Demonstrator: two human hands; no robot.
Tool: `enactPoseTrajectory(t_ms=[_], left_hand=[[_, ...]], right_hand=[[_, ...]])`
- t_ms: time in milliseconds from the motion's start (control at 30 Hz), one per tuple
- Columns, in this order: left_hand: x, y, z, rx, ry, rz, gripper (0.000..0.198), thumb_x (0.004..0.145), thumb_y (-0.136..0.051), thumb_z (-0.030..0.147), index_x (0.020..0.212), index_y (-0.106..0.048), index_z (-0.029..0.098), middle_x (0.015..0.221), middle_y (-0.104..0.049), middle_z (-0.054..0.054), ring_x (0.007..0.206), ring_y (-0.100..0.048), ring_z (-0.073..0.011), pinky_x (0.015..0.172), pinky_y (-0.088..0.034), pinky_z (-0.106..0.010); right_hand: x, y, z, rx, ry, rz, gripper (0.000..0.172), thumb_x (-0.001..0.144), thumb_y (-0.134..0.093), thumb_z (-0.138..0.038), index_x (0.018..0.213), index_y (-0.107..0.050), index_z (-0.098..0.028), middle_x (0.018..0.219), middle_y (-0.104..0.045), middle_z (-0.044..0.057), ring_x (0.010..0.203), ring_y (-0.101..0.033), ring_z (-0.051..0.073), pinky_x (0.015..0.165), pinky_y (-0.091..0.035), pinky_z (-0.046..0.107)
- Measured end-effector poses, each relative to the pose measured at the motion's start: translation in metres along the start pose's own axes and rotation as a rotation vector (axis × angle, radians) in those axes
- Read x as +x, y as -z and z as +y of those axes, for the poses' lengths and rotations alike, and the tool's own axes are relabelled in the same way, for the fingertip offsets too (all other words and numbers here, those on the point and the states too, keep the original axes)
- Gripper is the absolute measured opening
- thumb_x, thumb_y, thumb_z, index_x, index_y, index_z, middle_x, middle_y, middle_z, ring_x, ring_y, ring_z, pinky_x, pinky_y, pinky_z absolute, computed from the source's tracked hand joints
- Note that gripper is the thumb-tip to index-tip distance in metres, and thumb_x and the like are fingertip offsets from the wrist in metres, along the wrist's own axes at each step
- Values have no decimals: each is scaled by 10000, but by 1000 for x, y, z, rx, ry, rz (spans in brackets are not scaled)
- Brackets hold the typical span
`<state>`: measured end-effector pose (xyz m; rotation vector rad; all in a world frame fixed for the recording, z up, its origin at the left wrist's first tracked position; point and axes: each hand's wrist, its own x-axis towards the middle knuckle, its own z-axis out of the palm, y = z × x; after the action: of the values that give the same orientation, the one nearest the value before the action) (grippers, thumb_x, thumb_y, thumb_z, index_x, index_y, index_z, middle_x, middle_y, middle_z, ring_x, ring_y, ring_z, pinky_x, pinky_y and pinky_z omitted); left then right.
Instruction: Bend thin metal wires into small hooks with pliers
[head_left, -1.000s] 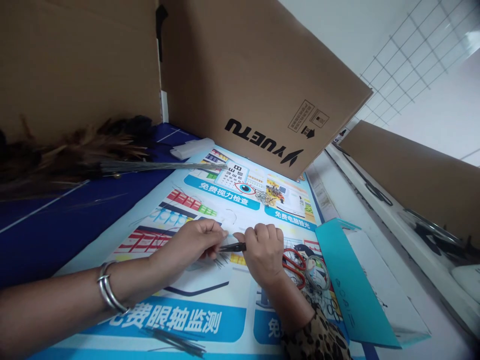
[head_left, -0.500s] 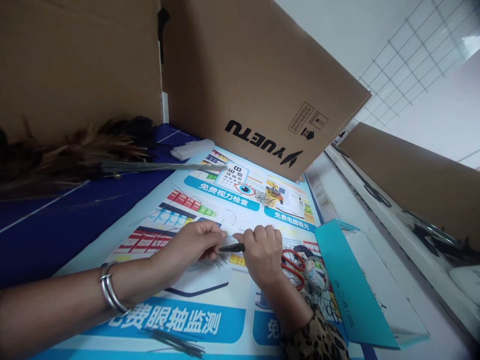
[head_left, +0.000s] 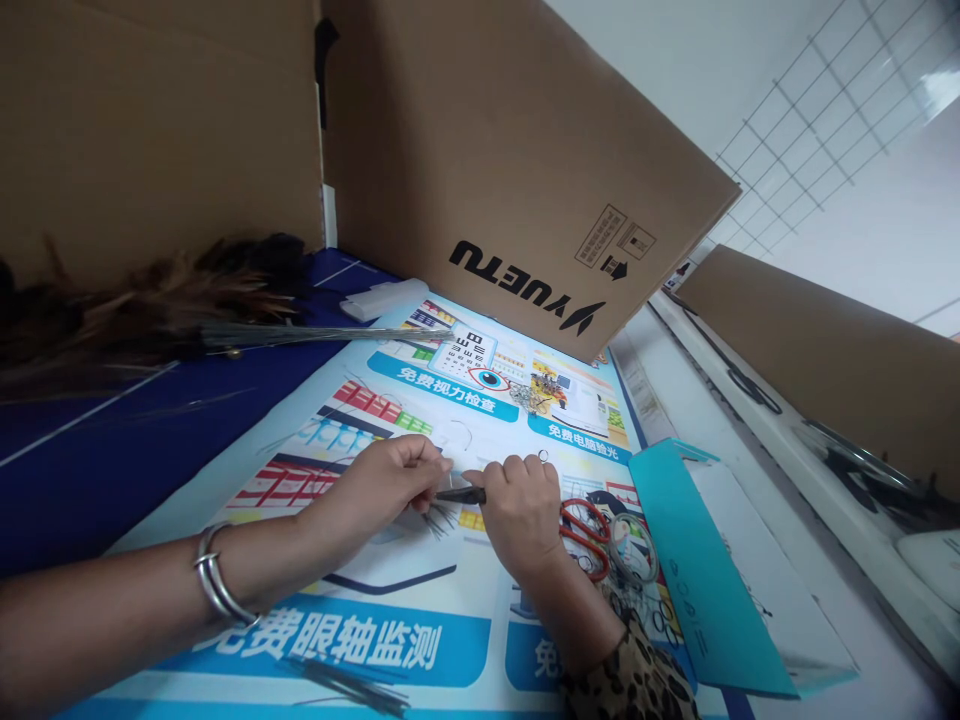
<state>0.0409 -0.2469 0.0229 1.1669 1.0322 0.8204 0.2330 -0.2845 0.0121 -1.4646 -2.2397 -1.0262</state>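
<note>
My right hand (head_left: 521, 510) is closed round a pair of dark pliers (head_left: 459, 495) whose tip points left toward my left hand (head_left: 390, 482). That left hand's fingers are pinched together on something thin at the pliers' tip; it is too small to make out. Both hands rest on a printed poster (head_left: 420, 640) with blue banners. A few thin metal pins (head_left: 439, 520) lie under the hands. My left wrist wears silver bangles (head_left: 217, 585).
Red-handled scissors (head_left: 585, 530) and a roll of clear tape (head_left: 634, 545) lie right of my right hand. A teal paper bag (head_left: 705, 590) lies farther right. A feather duster (head_left: 157, 310) rests at left. Cardboard sheets (head_left: 517, 150) stand behind. More wires (head_left: 349, 685) lie near the front edge.
Both hands shifted slightly up and left together, still joined at the pliers' tip. Nothing else moved.
</note>
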Motion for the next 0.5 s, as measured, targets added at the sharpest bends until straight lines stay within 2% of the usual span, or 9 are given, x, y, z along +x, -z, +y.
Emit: enactPoseTrajectory(t_ms=[200, 500], left_hand=[[1, -1, 6, 0, 7, 3, 268, 628, -658, 467, 569, -547, 230, 486, -564, 52, 492, -471, -114, 513, -309, -256], [2, 2, 1, 14, -14, -20, 318, 673, -657, 519, 590, -549, 231, 495, -566, 46, 500, -497, -126, 525, -350, -258]], right_hand=[[0, 0, -1, 31, -18, 8, 410, 1109, -518, -410, 752, -584, -219, 698, -600, 40, 706, -470, 234, 702, -270, 378], [-2, -2, -3, 14, -17, -14, 394, 1104, -537, -414, 763, -575, -220, 701, -619, 39, 699, -504, 232, 701, -281, 372]])
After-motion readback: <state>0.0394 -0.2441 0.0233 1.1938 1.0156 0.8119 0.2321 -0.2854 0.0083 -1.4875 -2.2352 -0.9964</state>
